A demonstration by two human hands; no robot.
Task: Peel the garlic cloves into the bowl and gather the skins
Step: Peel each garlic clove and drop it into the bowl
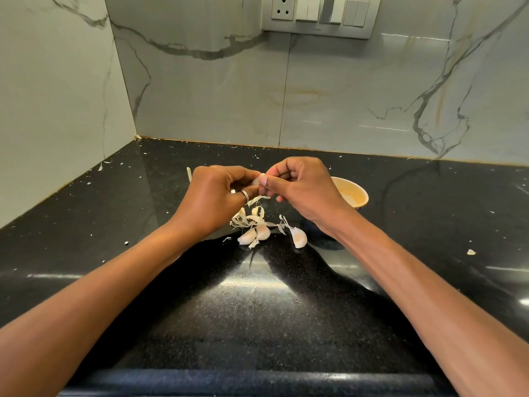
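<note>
A person's two bare forearms reach over a glossy black speckled tabletop (pixel 257 310) set in a corner of white marble walls. Both hands meet above the middle of the tabletop. The left hand (pixel 217 196), with a silver ring (pixel 245 195) on one finger, and the right hand (pixel 303 187) together pinch one pale garlic clove (pixel 258 179) between their curled fingers, the fingertips close together around it. A thin strip of skin hangs from the grip.

Directly below the hands lies a small pile of papery skins (pixel 252 217), and touching its near side are two cloves side by side (pixel 254 234). A third clove (pixel 299 237) lies just to the right of them, with a tail of skin attached. A small bowl (pixel 357 193) with a pale yellow inside stands on the tabletop behind the right hand, partly hidden by it; its contents cannot be made out. Tiny flecks of skin are scattered across the tabletop. A switch panel (pixel 320 15) with a socket is mounted high on the back wall.
</note>
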